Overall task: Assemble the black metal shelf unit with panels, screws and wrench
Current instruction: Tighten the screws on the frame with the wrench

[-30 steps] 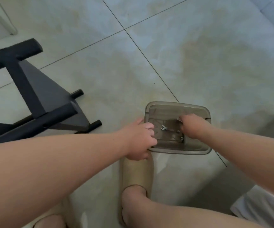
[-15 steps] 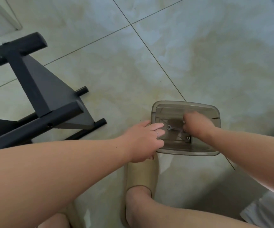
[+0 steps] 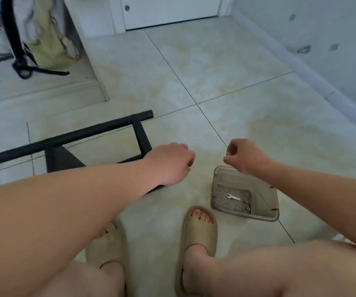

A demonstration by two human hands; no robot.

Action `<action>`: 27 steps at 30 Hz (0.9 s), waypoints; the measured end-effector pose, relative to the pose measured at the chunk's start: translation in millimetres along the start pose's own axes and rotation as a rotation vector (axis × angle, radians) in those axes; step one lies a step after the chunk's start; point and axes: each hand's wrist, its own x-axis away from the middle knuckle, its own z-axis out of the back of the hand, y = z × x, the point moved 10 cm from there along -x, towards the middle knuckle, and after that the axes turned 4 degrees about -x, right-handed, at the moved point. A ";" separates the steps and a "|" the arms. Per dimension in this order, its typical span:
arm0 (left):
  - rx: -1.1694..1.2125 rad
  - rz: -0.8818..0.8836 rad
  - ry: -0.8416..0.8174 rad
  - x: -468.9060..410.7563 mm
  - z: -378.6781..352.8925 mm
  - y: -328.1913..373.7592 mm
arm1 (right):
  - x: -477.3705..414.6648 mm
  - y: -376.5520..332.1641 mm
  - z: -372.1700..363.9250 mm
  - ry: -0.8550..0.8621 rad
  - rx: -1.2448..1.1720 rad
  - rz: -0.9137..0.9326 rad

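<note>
A black metal shelf frame [image 3: 70,136] lies on the tiled floor at the left, with a dark panel [image 3: 61,159] fixed under its tube. A smoky clear plastic tray [image 3: 265,194] sits on the floor at the right; a small silver wrench [image 3: 233,197] and two screws [image 3: 247,205] lie in it. My right hand [image 3: 245,156] hovers above the tray's far corner, fingers curled, pinching a small shiny part that is too small to name. My left hand [image 3: 170,162] hangs over the floor beside the frame with fingers curled under; what it holds is hidden.
My feet in tan slides [image 3: 198,234] stand just in front of the tray. A white wall [image 3: 322,50] runs along the right, a white door [image 3: 168,11] at the back. A mirror [image 3: 33,50] leans at the far left.
Both hands have lifted out of the tray and moved apart, the right one with a small part pinched. The view has tilted up, showing more of the room.
</note>
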 end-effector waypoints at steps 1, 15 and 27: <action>0.057 0.080 0.016 11.3 9.4 -15.7 | 7.8 -19.7 7.4 0.018 -0.027 0.022; 0.448 0.497 -0.082 89.4 -7.6 -125.9 | 72.9 -148.2 -37.9 0.025 -0.245 0.101; 0.810 0.593 -0.194 48.2 -39.7 -123.9 | 32.4 -138.9 -75.1 -0.204 -0.383 0.038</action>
